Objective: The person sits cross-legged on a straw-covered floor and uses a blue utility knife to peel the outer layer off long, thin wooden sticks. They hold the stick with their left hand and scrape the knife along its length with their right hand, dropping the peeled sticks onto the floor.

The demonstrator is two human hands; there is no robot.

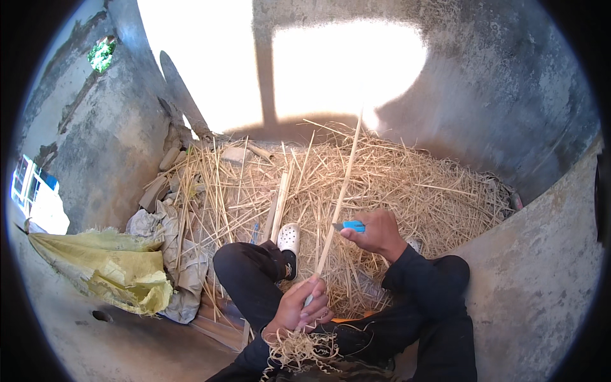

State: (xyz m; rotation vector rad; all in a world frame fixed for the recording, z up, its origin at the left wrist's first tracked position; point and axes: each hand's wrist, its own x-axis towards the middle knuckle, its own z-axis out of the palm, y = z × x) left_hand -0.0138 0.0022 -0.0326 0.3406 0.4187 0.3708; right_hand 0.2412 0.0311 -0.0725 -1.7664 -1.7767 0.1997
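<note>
My left hand (300, 307) is closed round the lower end of a long, pale, flat strip (344, 184) that looks like split bamboo or wood. The strip slants up and away from me, its far end near the sunlit wall. In my right hand (380, 233) is a blue-handled utility knife (354, 226), its dark blade pointing left, close beside the strip. Whether the blade touches the strip I cannot tell. Thin curly shavings (300, 351) lie in a tangle over my left wrist and lap.
A thick heap of straw-like shavings (407, 181) covers the floor ahead. Several longer strips (280, 207) lie left of it. At the left hang a yellow sack (121, 270) and a whitish cloth (184, 267). Concrete walls (509, 95) enclose the spot. My foot wears a white clog (288, 238).
</note>
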